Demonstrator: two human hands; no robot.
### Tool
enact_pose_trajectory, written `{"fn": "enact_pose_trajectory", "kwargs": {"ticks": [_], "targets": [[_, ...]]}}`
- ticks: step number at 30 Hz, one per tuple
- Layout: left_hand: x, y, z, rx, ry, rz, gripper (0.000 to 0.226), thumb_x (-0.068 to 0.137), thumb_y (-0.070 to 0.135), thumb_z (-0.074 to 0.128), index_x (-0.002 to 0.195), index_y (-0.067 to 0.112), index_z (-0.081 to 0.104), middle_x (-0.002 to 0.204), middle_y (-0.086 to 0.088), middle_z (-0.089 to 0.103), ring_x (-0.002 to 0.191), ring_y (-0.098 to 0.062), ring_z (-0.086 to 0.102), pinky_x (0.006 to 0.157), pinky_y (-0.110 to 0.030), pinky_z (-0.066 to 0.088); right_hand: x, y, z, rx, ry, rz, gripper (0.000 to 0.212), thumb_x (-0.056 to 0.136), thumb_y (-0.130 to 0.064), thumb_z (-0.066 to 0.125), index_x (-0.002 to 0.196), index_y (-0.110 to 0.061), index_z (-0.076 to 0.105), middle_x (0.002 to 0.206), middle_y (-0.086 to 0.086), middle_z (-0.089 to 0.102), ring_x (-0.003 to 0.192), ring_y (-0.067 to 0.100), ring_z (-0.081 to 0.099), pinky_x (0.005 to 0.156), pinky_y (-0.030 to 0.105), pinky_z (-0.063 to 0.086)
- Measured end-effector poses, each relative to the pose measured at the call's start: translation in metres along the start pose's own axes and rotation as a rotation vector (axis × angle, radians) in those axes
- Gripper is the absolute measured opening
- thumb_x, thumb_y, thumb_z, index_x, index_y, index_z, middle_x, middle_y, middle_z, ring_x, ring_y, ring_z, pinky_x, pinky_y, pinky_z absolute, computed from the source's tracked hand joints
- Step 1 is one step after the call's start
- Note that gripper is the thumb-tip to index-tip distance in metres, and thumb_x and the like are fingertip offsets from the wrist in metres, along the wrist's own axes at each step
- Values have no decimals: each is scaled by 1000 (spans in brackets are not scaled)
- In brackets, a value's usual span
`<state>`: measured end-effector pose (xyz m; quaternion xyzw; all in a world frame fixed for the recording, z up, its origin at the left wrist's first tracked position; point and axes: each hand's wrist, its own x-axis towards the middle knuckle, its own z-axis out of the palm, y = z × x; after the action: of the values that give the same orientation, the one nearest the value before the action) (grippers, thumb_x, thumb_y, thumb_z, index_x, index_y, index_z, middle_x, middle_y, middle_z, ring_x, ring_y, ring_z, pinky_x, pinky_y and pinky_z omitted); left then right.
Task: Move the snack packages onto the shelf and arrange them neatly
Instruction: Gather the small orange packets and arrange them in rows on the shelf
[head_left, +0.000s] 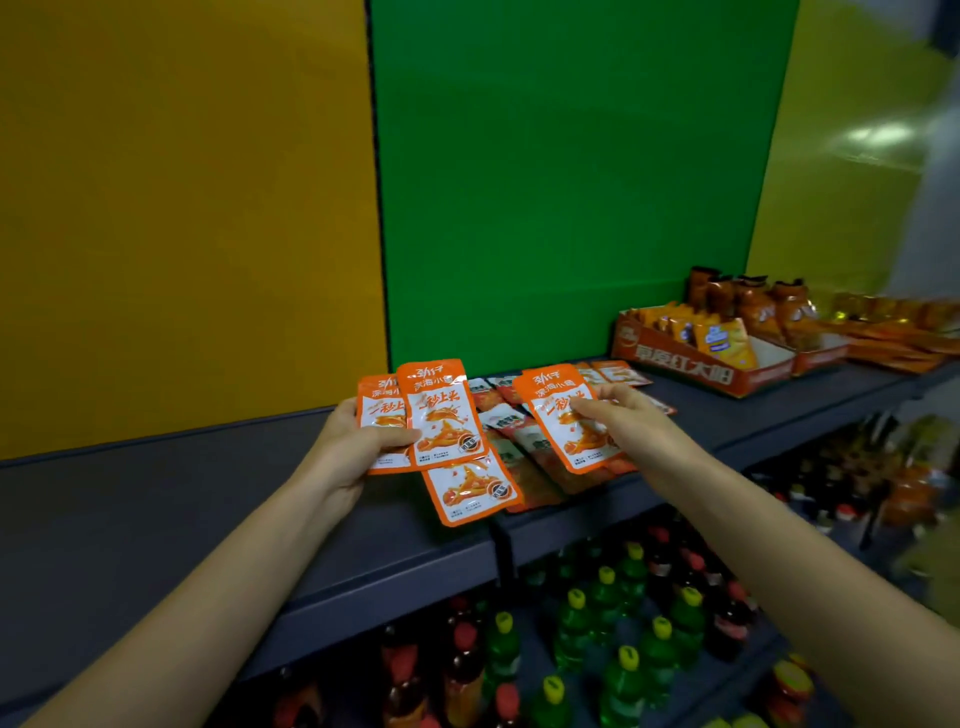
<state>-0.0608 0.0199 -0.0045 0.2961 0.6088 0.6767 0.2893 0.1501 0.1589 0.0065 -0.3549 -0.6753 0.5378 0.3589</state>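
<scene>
Orange fish-snack packets are partly placed: a loose spread (524, 441) already lies on the dark shelf (156, 499), not yet squared up. The left hand (353, 441) has its grip clenched on about 3 fanned packets (441, 415); the right hand (618, 410) pinches 1 packet (566, 421) above the spread, left of the cardboard display box (691, 358).

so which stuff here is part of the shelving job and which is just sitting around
Job:
- packets in left hand: orange snack packets
- single packet in right hand
- top shelf

Sitting around:
- display carton
- green bottles on lower shelf
</scene>
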Motion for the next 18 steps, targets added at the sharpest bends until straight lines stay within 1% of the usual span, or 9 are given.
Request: {"fn": "enact_pose_trajectory", "kwargs": {"ticks": [3,5,6,8,10,12,15,16,18], "targets": [[4,-3,44,7,-27,0,40,75,-5,70,105,14,50,88,0,65,77,-14,64,58,-26,49,18,13,-48,-7,48,39,14,90,-26,59,100,-18,51,90,0,64,71,8,60,60,22,46],[9,-2,68,18,-37,8,33,75,-6,69,94,16,53,87,0,66,75,-13,64,56,-25,49,30,19,-76,-25,85,49,17,91,-25,59,103,-15,53,98,5,65,73,11,60,64,25,46],[12,-1,79,24,-46,9,31,76,-6,69,90,17,54,87,-1,66,74,-13,65,56,-24,49,36,22,-88,-34,100,60,18,91,-24,58,104,-13,53,97,5,65,72,12,60,64,25,46],[21,2,97,29,-65,6,32,76,-6,69,96,14,55,91,-4,67,74,-15,66,56,-26,50,48,28,-111,-51,112,66,10,92,-22,57,92,-13,56,84,2,66,66,11,60,59,23,46],[31,5,115,23,-76,-8,42,76,-5,69,111,10,51,95,-7,68,76,-18,66,56,-29,50,62,34,-130,-55,117,59,14,92,-20,57,79,-16,56,73,-1,65,57,7,61,51,19,48],[43,7,131,29,-79,-7,47,76,-7,68,116,7,49,103,-12,67,76,-21,66,59,-32,51,80,40,-146,-48,124,50,10,91,-20,59,84,-12,59,76,2,66,51,4,63,47,16,50],[62,9,150,43,-90,0,48,76,-10,67,119,3,49,108,-18,66,76,-23,65,65,-34,53,111,48,-163,-86,128,46,22,90,-17,61,108,-5,57,97,11,66,67,12,62,60,23,50],[71,10,157,50,-91,6,48,76,-10,67,119,3,49,108,-18,67,76,-23,66,64,-33,54,124,50,-168,-100,126,45,22,89,-16,61,108,-5,57,98,11,65,70,12,61,62,23,49],[83,13,166,65,-94,6,48,76,-9,67,118,4,49,105,-15,68,73,-21,67,55,-30,56,145,54,-174,-126,111,47,14,89,-13,61,99,-4,59,93,9,65,69,12,60,61,22,48]]}}
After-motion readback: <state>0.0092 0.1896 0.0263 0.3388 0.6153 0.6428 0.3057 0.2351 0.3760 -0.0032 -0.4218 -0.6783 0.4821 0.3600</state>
